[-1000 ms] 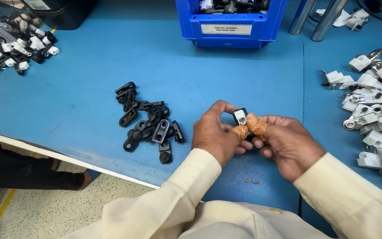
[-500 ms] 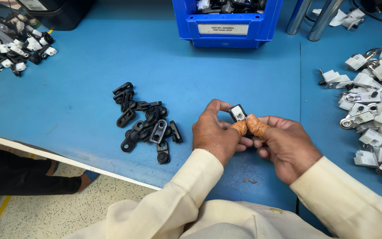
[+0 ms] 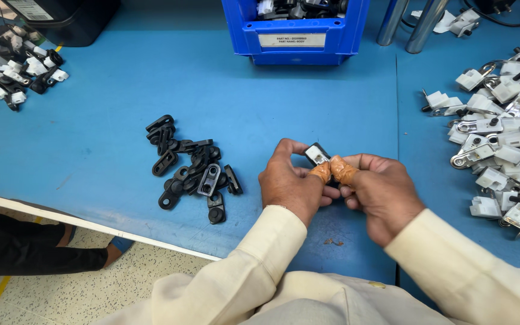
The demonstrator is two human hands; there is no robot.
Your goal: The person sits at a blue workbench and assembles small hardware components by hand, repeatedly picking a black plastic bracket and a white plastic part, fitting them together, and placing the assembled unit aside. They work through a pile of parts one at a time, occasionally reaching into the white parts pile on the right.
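My left hand (image 3: 290, 180) and my right hand (image 3: 380, 189) meet above the blue table (image 3: 121, 90) and together pinch a small black part with a white insert (image 3: 316, 154). Both thumbs wear orange-brown finger tape and press on the part from below. Cream sleeves cover both forearms. A loose pile of black plastic clip parts (image 3: 191, 168) lies on the table just left of my left hand.
A heap of white and metal parts (image 3: 504, 132) lies at the right. A blue bin (image 3: 299, 36) with parts stands at the back. Assembled black-and-white pieces (image 3: 13, 75) sit far left. Two metal posts (image 3: 404, 24) rise at the back right. The table edge (image 3: 91, 225) runs along the lower left.
Both hands stay together on the small part with barely any shift; the fingers adjust slightly around it.
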